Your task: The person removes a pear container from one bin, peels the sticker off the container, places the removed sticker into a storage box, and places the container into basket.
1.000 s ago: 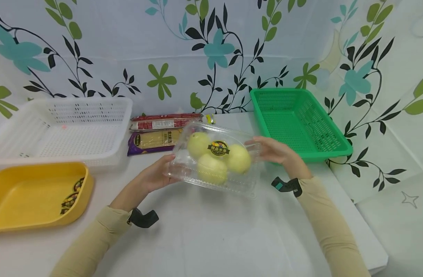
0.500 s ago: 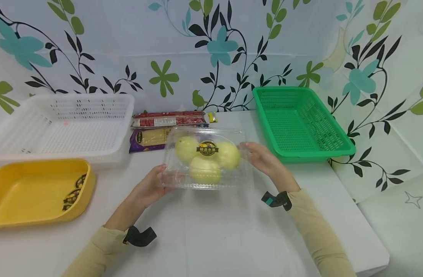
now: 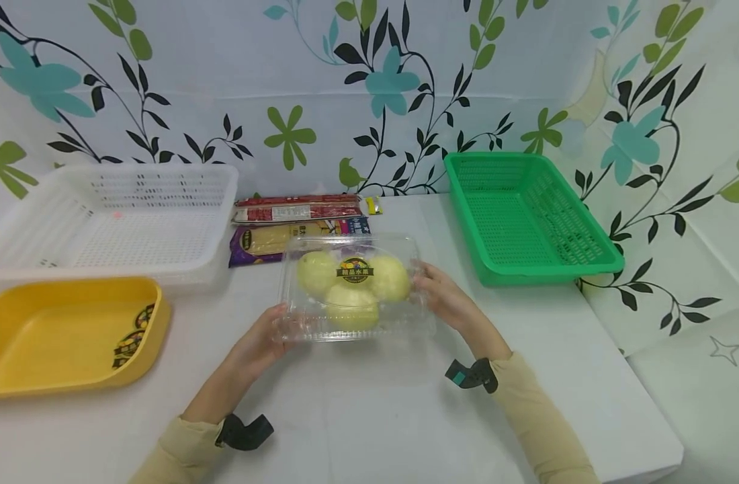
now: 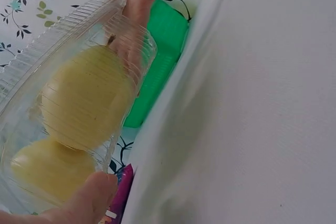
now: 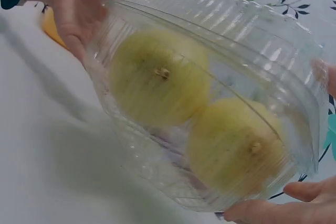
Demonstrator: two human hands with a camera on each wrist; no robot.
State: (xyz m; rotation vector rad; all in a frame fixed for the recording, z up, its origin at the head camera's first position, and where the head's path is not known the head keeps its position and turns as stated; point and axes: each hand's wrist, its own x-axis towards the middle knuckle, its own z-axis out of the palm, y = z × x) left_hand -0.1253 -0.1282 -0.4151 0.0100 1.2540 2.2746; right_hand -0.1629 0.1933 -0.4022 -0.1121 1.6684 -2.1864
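Observation:
A clear plastic fruit box [image 3: 400, 326] with a black-and-gold label [image 3: 355, 270] on its lid holds three pale yellow pears [image 3: 353, 308]. My left hand [image 3: 263, 341] grips the left end of the box, its thumb [image 4: 97, 192] along the edge in the left wrist view. At the opposite end my right hand [image 3: 447, 299] holds the box, fingers against its side; in the right wrist view its fingers [image 5: 289, 208] lie at the lower corner. The box is tilted, lid up, over the white table, and a shadow falls below it.
Behind the box lie a purple noodle pack [image 3: 261, 243] and red long packets [image 3: 297, 210]. A white basket [image 3: 221, 222] and a yellow tray [image 3: 43, 386] with stickers [image 3: 130, 343] stand left. A green basket [image 3: 527, 272] is at right, near the table edge [image 3: 647, 403].
Both hands have brought the box nearer the body and slightly left, turning it from slanted to nearly straight. More of the noodle pack shows behind it.

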